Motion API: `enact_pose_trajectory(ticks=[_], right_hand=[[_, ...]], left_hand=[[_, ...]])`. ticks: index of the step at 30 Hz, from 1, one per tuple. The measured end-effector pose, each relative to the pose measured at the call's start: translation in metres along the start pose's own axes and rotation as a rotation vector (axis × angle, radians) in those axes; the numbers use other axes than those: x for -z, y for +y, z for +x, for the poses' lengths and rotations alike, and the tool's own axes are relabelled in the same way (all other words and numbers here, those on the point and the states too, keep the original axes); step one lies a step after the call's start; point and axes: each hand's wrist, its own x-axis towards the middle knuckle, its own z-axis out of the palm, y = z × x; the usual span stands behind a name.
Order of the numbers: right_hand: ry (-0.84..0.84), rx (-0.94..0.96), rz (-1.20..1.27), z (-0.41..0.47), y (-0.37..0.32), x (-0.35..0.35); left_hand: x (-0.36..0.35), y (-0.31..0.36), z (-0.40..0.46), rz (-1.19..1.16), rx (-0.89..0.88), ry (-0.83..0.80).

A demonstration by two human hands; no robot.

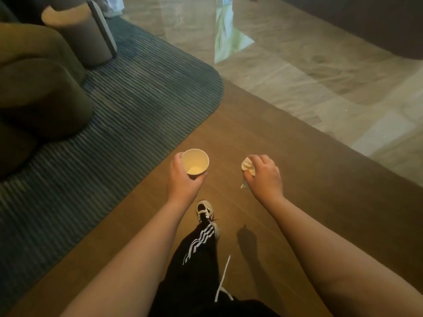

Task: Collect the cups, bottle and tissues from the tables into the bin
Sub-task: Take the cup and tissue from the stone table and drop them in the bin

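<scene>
My left hand [183,177] grips a white paper cup [195,163], held upright above the wooden floor with its open mouth facing up and nothing visible inside. My right hand [264,176] is closed around a crumpled white tissue [248,168]; part of the tissue sticks out at the thumb side and below the fist. Both arms reach forward over my leg and shoe. No bin, bottle or table top is in view.
A dark green armchair [36,92] and a round side table [75,33] stand on a blue ribbed rug [137,106] at the left. Brown wooden floor [274,138] runs ahead, meeting glossy stone tiles [320,76] at the right. My foot [204,210] is mid-step.
</scene>
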Motion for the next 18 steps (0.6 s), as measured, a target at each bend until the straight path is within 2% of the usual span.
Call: enact_pose_trajectory(ticks=[5,11,18], right_hand=[[-0.016,0.068,-0.043,0.131,-0.001,-0.023],[0.019,0.106,-0.068,0.303,-0.030,-0.028],[0.024,0.088,-0.069,0.437,-0.034,-0.025]], left_hand=[[-0.025,0.005,0.125,-0.005,0.000,0.047],[-0.035,0.033,0.282,0.031,-0.009,0.029],[-0.063,0.066,0.417,0.032,-0.005,0.016]])
